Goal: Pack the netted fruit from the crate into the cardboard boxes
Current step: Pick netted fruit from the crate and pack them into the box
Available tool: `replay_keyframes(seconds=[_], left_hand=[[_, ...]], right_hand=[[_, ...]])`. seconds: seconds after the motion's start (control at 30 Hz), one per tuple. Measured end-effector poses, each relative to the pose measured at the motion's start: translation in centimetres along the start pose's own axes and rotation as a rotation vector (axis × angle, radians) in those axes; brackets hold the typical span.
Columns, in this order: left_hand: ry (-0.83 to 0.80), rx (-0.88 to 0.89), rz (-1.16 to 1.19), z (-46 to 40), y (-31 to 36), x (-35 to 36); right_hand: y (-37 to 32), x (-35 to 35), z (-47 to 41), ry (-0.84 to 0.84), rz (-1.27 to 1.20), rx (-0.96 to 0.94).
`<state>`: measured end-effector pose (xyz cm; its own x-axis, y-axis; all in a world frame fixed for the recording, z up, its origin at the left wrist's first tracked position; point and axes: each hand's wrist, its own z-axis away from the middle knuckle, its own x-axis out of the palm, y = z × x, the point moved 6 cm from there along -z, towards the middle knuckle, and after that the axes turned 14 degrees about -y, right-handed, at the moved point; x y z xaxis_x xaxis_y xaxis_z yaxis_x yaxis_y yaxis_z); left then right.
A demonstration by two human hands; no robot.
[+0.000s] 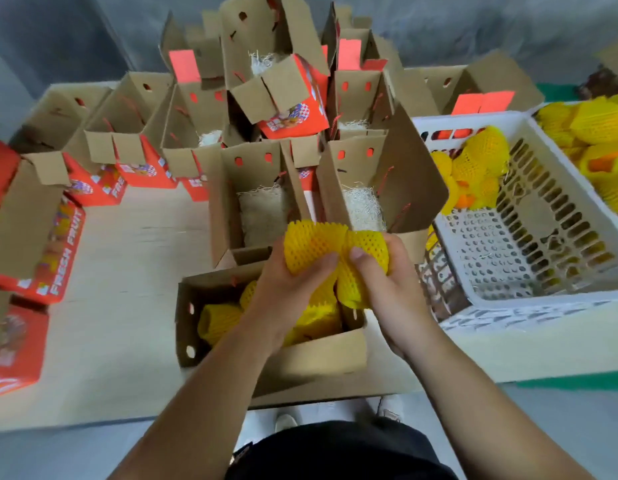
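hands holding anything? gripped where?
Left hand grips one netted fruit by its lower side; right hand grips another around its body.

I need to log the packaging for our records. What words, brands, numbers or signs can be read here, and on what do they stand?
"FRESH FRUIT" in white letters on the side of the red cardboard box at the left edge of the table.
Printed panels on the tilted red box and on the row of red boxes: too blurred to read.
Nothing readable on the white crate or the netted fruit.
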<state>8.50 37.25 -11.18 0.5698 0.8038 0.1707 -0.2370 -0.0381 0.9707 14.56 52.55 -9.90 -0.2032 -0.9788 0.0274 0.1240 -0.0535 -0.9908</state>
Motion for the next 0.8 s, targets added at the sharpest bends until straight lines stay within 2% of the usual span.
replay_keyframes(seconds=[0.1,0.2,0.27,0.33,0.4,0.43,0.5,0.6,0.7,0.8], left_hand=[[0.007,-0.1,-0.144,2.9,-0.3,-5.6],[-0.021,-0.218,-0.369,4.9,-1.1,-11.2],[-0.16,-0.37,-0.685,5.0,-2.4,-13.1],[-0.38,-0.456,-1.071,4.6,-4.0,-13.3],[-0.512,-0.467,-1.322,4.1,-5.1,-12.8],[-0.546,-0.476,-1.368,3.8,-5.4,-12.7],[-0.608,-0.602,-1.293,3.3,-5.8,-12.8],[-0.697,-0.766,-1.166,3.3,-6.2,-13.4],[-0.682,-0.646,-1.26,3.7,-6.4,-13.4],[-0.496,-0.54,-1.255,3.8,-6.1,-13.2]], right_hand=[[2.3,3.0,-0.3,-0.066,0.017,0.043],[4.3,3.9,-1.6,-0.152,0.19,0.106],[4.9,4.1,-2.5,-0.283,0.414,0.087],[5.6,4.8,-3.1,-0.475,0.738,0.101],[6.9,5.6,-3.4,-0.694,0.988,0.236],[7.4,5.9,-3.5,-0.768,1.076,0.33],[7.8,5.9,-3.9,-0.843,1.189,0.478],[7.9,6.5,-3.8,-0.917,1.186,0.522],[8.6,7.0,-3.9,-0.838,1.148,0.518],[8.0,8.4,-4.4,-0.79,1.295,0.411]])
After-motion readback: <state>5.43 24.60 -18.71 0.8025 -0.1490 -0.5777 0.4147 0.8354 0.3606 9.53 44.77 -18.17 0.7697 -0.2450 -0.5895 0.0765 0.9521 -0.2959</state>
